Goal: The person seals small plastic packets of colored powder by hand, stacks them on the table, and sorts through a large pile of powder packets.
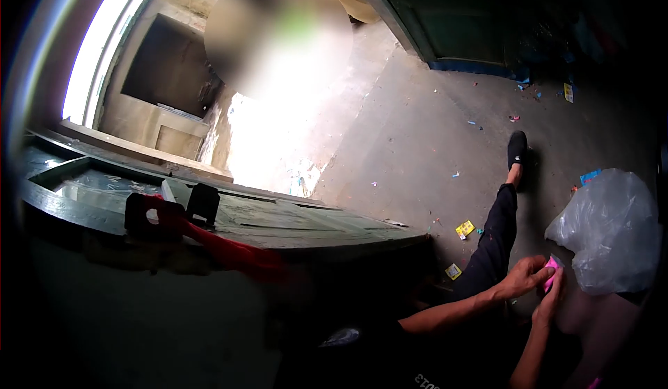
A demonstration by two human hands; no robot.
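Low at the right of the head view, my left hand (523,278) and my right hand (547,305) meet at a small bright pink item (552,272) with a clear, shiny edge. The fingers of both hands are closed on it, the left from one side and the right from below. What the item is cannot be made out. Just beyond my hands stands a large translucent plastic bag (609,232), its contents unclear.
My outstretched leg ends in a black shoe (517,148). Yellow packets (465,230) and small scraps lie on the grey floor (410,145). A green wooden door (278,225) with a red cloth (223,244) is at the left; a dark door (459,20) is at the top.
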